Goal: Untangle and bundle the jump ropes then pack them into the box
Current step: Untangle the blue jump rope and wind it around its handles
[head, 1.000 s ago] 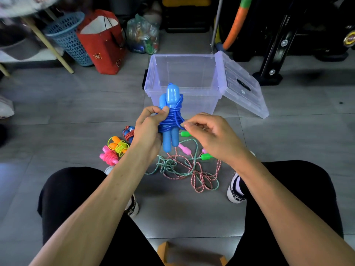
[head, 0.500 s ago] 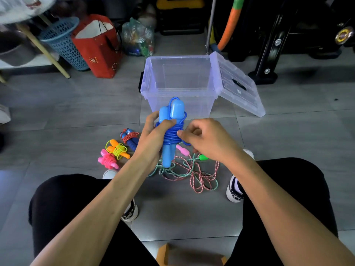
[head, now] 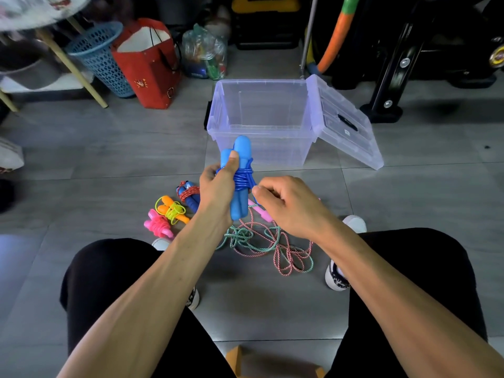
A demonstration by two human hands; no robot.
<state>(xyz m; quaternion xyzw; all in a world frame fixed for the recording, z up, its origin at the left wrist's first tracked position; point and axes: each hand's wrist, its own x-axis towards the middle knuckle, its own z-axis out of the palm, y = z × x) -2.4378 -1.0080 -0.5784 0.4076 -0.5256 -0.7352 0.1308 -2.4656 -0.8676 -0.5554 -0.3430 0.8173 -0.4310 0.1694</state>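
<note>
On the floor (head: 109, 159) before the box (head: 261, 148), left hand (head: 218, 189) clamps the blue rope (head: 240, 181) steady; right hand (head: 286, 203) pinches its tail to finish the wrap.

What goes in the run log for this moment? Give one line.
step: bundling blue rope | left hand: grips handles | right hand: pinches cord end | box: open, no ropes inside | floor: three bundles, one tangle
</note>
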